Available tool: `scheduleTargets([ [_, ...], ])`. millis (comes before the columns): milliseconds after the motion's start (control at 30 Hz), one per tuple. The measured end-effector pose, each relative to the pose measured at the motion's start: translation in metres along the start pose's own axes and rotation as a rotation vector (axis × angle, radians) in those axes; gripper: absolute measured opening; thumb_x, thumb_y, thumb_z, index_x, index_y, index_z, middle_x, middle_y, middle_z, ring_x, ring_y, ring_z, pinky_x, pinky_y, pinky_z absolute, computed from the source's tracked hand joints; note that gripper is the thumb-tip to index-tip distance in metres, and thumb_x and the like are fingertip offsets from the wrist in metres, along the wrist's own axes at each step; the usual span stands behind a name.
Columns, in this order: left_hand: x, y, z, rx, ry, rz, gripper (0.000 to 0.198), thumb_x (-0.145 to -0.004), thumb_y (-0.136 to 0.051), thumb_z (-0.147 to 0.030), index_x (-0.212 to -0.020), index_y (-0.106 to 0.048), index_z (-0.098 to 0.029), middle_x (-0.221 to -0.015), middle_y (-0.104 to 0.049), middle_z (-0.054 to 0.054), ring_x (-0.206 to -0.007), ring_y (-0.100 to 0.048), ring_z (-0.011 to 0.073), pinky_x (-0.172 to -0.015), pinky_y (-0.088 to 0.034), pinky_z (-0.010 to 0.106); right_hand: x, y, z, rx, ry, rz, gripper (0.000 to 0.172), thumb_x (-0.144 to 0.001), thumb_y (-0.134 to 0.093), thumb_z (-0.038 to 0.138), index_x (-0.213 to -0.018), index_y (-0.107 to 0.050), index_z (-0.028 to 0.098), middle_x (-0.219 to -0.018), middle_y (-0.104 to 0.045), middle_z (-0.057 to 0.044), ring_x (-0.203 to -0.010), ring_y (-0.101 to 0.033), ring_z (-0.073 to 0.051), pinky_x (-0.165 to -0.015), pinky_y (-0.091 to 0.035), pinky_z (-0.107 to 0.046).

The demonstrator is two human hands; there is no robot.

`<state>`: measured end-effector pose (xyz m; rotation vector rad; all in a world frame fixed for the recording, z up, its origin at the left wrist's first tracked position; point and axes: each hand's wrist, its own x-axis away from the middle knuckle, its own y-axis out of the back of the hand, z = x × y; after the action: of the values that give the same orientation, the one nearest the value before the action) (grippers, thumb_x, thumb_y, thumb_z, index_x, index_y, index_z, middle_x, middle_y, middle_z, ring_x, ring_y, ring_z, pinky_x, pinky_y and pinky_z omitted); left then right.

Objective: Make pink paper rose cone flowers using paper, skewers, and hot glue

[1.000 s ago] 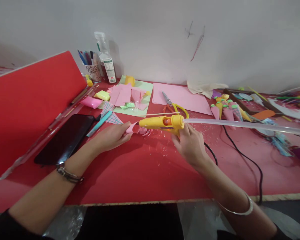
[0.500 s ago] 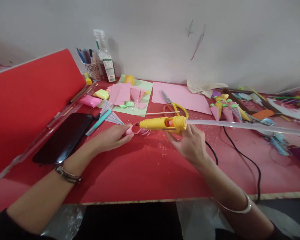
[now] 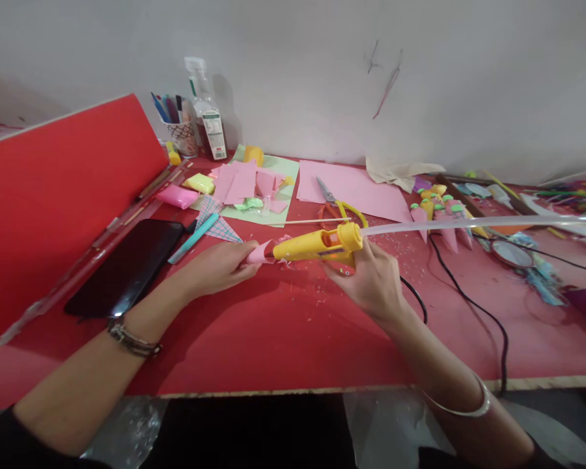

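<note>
Between the thumb and fingers of my left hand (image 3: 224, 266) is a pink paper cone (image 3: 260, 253), its open end facing right. My right hand (image 3: 374, 277) is wrapped round the grip of a yellow hot glue gun (image 3: 317, 244). The gun's nozzle points left at the mouth of the cone; its very tip is hidden there. A long translucent glue stick (image 3: 469, 225) sticks out of the gun's back end. Just beyond the gun lie scissors (image 3: 342, 208) with yellow and orange handles and a thin wooden stick (image 3: 317, 222).
A black phone (image 3: 124, 267) and a turquoise pen (image 3: 194, 238) lie at left, by a red board (image 3: 68, 208). Behind stand a bottle (image 3: 209, 124) and a pen cup (image 3: 181, 137). Pink paper sheets (image 3: 371, 195), small finished cones (image 3: 444, 215) and a black cord (image 3: 473, 312) lie around.
The glue gun has tilted, its back end rising and its nozzle dipping toward the cone's mouth. The glue stick now slants upward to the right. The cone has turned slightly in my left hand.
</note>
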<state>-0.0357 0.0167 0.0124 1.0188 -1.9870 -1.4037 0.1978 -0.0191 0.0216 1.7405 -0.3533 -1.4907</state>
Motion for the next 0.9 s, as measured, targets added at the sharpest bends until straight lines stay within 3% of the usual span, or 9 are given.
scheduleTargets([
  [300, -0.0006, -0.0006, 0.0012, -0.011, 0.010, -0.029, 0.017, -0.075, -0.029, -0.030, -0.061, -0.029, -0.020, -0.057, -0.045, 0.000, -0.052, -0.042, 0.0120, -0.051, -0.029, 0.024, -0.0007, 0.0015, -0.0034, -0.001, 0.045, 0.048, 0.011, -0.070, -0.046, 0.020, -0.079, -0.051, 0.015, -0.062, -0.059, -0.003, -0.050, -0.052, -0.012, -0.040, -0.030, -0.022],
  [633, -0.0003, 0.0008, -0.0003, -0.023, 0.016, 0.017, 0.016, -0.075, -0.030, -0.028, -0.061, -0.030, -0.020, -0.058, -0.045, 0.001, -0.052, -0.041, 0.0116, -0.052, -0.028, 0.025, -0.0012, 0.0010, -0.0040, 0.033, 0.075, 0.044, 0.011, -0.070, -0.042, 0.015, -0.077, -0.050, 0.016, -0.061, -0.056, -0.002, -0.051, -0.049, -0.013, -0.040, -0.026, -0.023],
  [900, 0.0039, 0.0065, -0.0047, -0.061, 0.001, 0.034, 0.015, -0.079, -0.030, -0.026, -0.066, -0.034, -0.019, -0.062, -0.048, 0.002, -0.055, -0.040, 0.0116, -0.054, -0.028, 0.026, -0.0007, 0.0012, -0.0036, 0.041, 0.006, 0.073, 0.010, -0.073, -0.041, 0.017, -0.075, -0.051, 0.017, -0.061, -0.054, -0.002, -0.053, -0.049, -0.014, -0.041, -0.026, -0.023],
])
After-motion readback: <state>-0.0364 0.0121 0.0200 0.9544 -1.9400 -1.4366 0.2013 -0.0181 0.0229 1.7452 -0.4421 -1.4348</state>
